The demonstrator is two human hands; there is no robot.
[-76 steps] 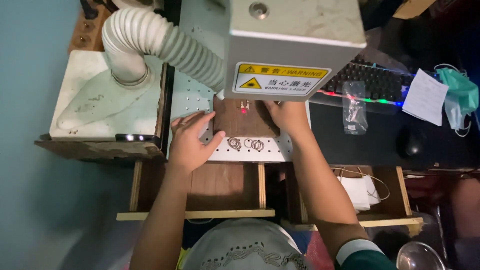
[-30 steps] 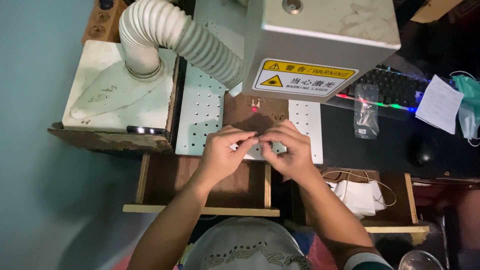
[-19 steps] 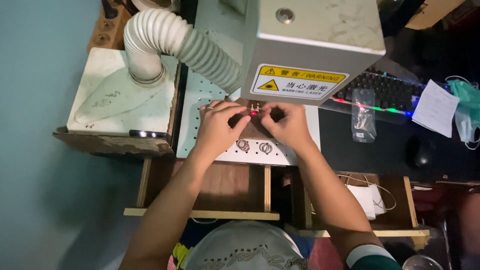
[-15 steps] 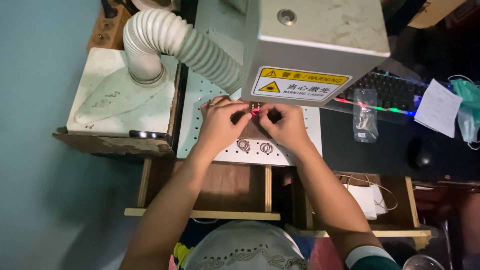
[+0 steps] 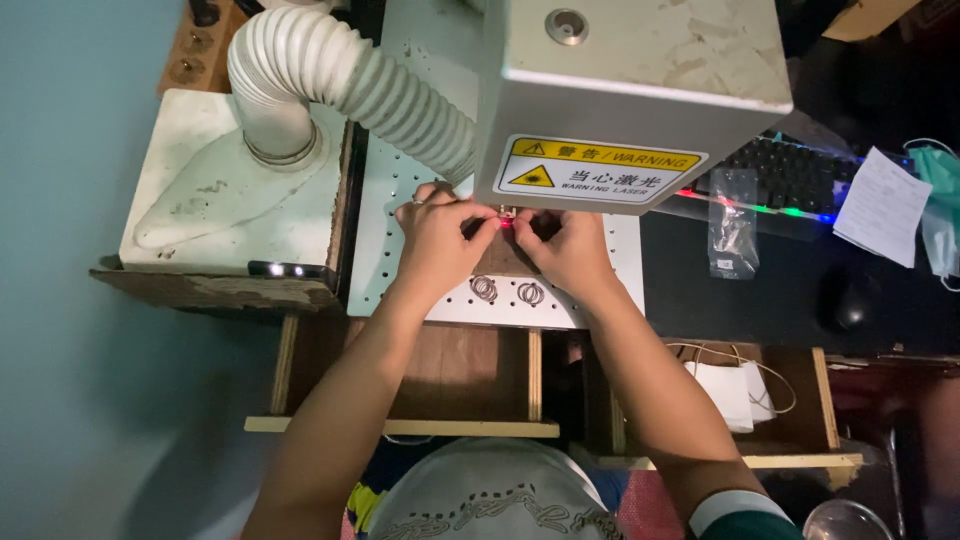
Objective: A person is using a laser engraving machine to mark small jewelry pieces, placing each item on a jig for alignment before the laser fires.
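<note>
Perforated plate [image 5: 600, 300]: workpiece [image 5: 507, 218] btwn hands.

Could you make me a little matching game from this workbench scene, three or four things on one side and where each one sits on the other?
Things:
1. ribbed hose
2. keyboard
3. two wire rings
4. white paper sheet

Places:
A. on the perforated plate, just below the hands
B. far right, beside the keyboard
C. upper left, curving toward the machine head
D. right of the machine head, keys lit in colours

Pairs: 1-C, 2-D, 3-A, 4-B
</note>
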